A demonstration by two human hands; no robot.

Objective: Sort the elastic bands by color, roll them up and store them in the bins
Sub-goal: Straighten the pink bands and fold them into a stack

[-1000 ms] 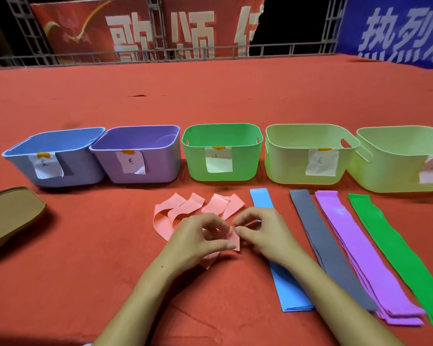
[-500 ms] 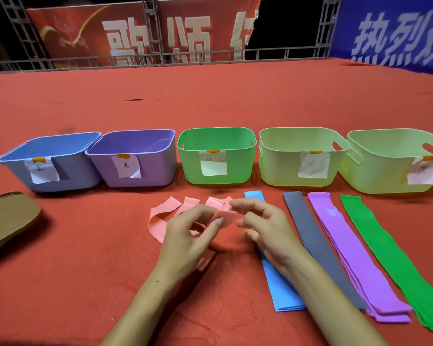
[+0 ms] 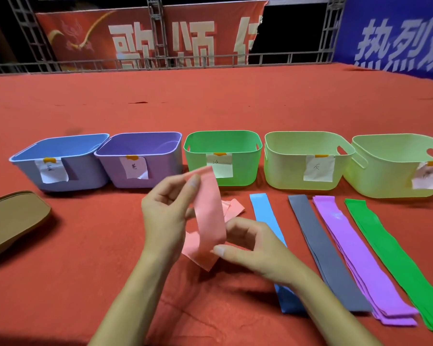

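Observation:
A pink elastic band (image 3: pixel 209 216) hangs lifted above the red cloth. My left hand (image 3: pixel 166 213) pinches its top end between thumb and fingers, and my right hand (image 3: pixel 254 248) pinches its lower part. More pink band (image 3: pixel 234 208) lies behind. To the right lie flat strips: blue (image 3: pixel 264 213), grey (image 3: pixel 318 243), a purple stack (image 3: pixel 353 253) and a green stack (image 3: pixel 395 258). Behind them stands a row of labelled bins: blue (image 3: pixel 60 148), purple (image 3: pixel 140 143), green (image 3: pixel 223 141), and two pale green (image 3: pixel 308 143) (image 3: pixel 395 148).
A tan flat object (image 3: pixel 13 218) lies at the left edge. The red cloth (image 3: pixel 210 103) stretches far behind the bins to a metal railing (image 3: pixel 160 61) with red and blue banners.
Both hands have raised one pink band off the cloth and drawn it out lengthwise, the left hand moving up toward the bins. The camera has come closer.

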